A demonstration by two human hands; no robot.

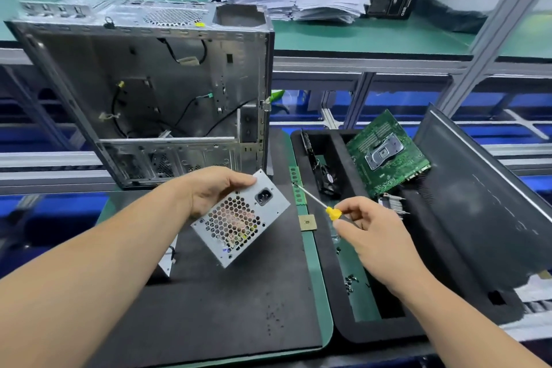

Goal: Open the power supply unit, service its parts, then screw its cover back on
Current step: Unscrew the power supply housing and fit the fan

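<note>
Beyond your left grip (213,188) stands the large bare silver metal computer case (155,89), its side open toward you and loose black cables hanging inside; its lower edge sits just past your knuckles on the black foam mat (209,308) that covers the green table (324,323) beneath both grips. To the right of your right grip (369,228) a dark grey flat metal side panel (472,203) leans tilted across the black foam tray (385,334), and beyond that grip a green motherboard with a silver socket plate (385,155) rests propped at an angle in the tray.

Your left grip holds the task's thing, the silver metal power supply unit with a honeycomb vent and a black power socket (240,218). The fingers curl over its upper left edge, and the box is tilted and held above the mat, its vented face toward you, between your two grips.

Just beyond your right grip a small black fan (327,182) stands in a tray slot. A green memory stick (297,185) lies on the table edge between the grips, with a small square tan processor chip (307,222) nearer you.

Your right grip pinches the yellow-handled screwdriver with a thin steel shaft (316,202) between thumb and fingertips; the shaft points away to the upper left, its tip over the memory stick, apart from the power supply. A scatter of small dark screws (349,281) lies in the tray, under your right wrist.
</note>
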